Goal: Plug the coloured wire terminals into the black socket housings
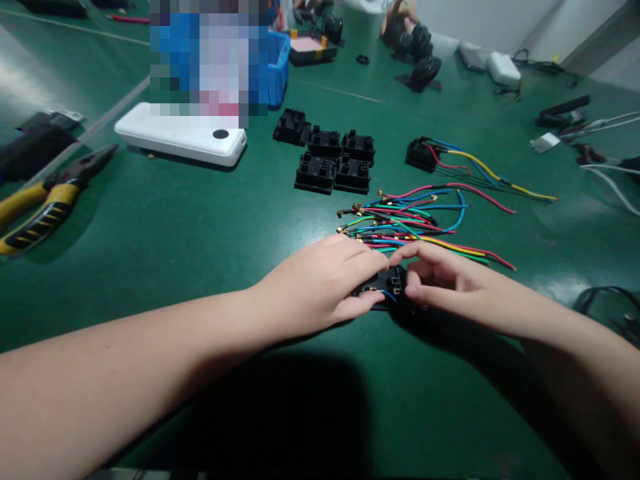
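Observation:
A small black plastic socket housing (393,279) lies on the green table between my hands, its inner side up. My left hand (323,277) is closed over its left part, fingers along the far edge and thumb on the near side. A short blue wire (389,295) shows beside that thumb. My right hand (450,273) is curled at the housing's right end, index finger at the far edge and thumb at the right side. Just beyond lie loose coloured wires (420,223) with brass terminals. Fingers hide part of the housing.
Several black housings (315,172) stand grouped further back, with a wired housing (423,155) to their right. Left are a white power bank (180,137) and yellow-handled pliers (55,200). A blue bin (279,70) and another person's hand (400,20) are at the back.

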`<action>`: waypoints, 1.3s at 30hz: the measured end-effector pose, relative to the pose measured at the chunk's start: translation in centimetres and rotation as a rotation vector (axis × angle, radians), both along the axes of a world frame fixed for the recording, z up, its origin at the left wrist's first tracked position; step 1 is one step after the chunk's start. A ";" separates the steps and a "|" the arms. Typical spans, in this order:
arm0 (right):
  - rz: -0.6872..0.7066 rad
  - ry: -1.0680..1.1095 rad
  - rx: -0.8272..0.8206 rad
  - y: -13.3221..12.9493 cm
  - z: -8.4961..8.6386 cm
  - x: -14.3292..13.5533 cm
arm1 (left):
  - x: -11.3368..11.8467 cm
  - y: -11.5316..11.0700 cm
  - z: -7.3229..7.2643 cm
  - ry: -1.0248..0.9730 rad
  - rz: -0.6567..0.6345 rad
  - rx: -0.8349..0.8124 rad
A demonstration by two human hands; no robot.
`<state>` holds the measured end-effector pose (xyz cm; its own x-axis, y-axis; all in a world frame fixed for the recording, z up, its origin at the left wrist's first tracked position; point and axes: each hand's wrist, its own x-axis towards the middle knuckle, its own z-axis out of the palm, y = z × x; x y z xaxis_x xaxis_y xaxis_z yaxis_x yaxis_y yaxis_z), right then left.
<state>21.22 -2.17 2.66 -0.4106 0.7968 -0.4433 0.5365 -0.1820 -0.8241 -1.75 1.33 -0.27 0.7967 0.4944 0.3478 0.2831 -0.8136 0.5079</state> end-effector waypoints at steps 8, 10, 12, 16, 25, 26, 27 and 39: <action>0.033 -0.015 -0.164 1.7 0.2 -0.3 | 0.1 0.2 -0.3 0.003 0.026 -0.045; 0.017 -0.003 -0.217 2.2 0.3 -0.4 | 0.1 0.1 -0.3 0.010 0.027 -0.047; 0.037 0.021 -0.265 2.8 0.4 -0.5 | 0.1 0.1 -0.3 0.012 0.029 -0.044; 0.033 0.022 -0.311 3.2 0.7 -0.7 | 0.2 0.1 -0.3 0.019 0.036 -0.025; -0.051 0.120 -0.300 2.0 -0.2 -0.8 | 0.1 0.0 0.0 0.010 0.061 -0.034; -0.052 0.118 -0.297 2.0 -0.3 -0.8 | 0.2 0.0 0.0 0.015 0.059 -0.048; -0.052 0.113 -0.295 2.0 -0.3 -0.9 | 0.2 0.1 0.1 0.018 0.056 -0.063; -0.067 0.117 -0.319 2.3 -0.4 -0.9 | 0.3 0.1 0.0 0.011 0.043 -0.115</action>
<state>20.28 0.11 2.23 -0.4254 0.6525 -0.6271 0.4196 -0.4718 -0.7755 -1.48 1.45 -0.24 0.7772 0.5644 0.2783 0.3223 -0.7369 0.5942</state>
